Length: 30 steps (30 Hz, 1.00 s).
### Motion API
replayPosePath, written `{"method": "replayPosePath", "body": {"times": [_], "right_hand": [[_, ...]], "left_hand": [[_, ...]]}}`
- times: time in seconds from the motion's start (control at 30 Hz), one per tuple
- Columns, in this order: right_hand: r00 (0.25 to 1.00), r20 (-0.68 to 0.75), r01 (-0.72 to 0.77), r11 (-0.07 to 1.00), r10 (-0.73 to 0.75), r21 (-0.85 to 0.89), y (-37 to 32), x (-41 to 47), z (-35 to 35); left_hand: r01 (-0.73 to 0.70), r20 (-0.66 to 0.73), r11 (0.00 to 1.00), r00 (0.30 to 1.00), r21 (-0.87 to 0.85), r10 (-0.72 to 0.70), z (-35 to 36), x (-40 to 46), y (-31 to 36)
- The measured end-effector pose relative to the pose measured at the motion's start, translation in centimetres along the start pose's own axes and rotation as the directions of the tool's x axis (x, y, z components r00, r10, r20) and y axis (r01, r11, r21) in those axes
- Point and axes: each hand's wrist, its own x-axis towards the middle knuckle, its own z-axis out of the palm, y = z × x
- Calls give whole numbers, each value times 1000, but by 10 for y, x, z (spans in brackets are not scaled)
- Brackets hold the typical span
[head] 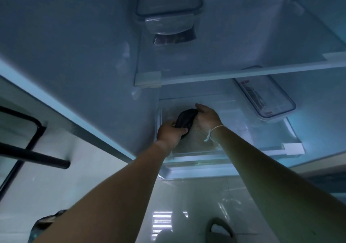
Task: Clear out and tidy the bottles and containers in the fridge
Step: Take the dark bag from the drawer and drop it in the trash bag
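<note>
Left hand [169, 134] and right hand [206, 118] grip one dark cloth [186, 121] (two clear containers [265, 95] shelved).

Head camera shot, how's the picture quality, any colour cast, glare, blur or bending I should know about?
Head view: dim, with a strong blue-green cast inside the fridge; wide-angle bending curves the glass shelf edge and stretches both forearms; bright window glare reflects off the glossy floor; the dark cloth between the left hand and right hand is soft and without detail; the clear container shows blurred, unreadable labels.
</note>
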Motion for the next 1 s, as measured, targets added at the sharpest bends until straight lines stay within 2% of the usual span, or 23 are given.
{"method": "replayPosePath", "body": {"times": [0.23, 0.33, 0.5, 0.73, 1.0], "right_hand": [[988, -59, -127, 969, 142, 211, 5, -40, -18], [983, -77, -143, 955, 168, 259, 3, -63, -27], [982, -40, -162, 934, 184, 318, -3, -111, -31], [980, 22, -197, 948, 198, 250, -9, -190, -15], [974, 115, -205, 974, 194, 93, -22, -250, 28]], "left_hand": [[25, 94, 998, 995, -64, -19, -7, -31, 1], [40, 165, 995, 986, -93, -24, -21, -57, 13], [39, 183, 993, 983, -111, -18, -49, -107, 23], [62, 193, 992, 980, -109, -40, -88, -182, 5], [138, 140, 961, 984, -239, -107, -140, -232, -32]]}}
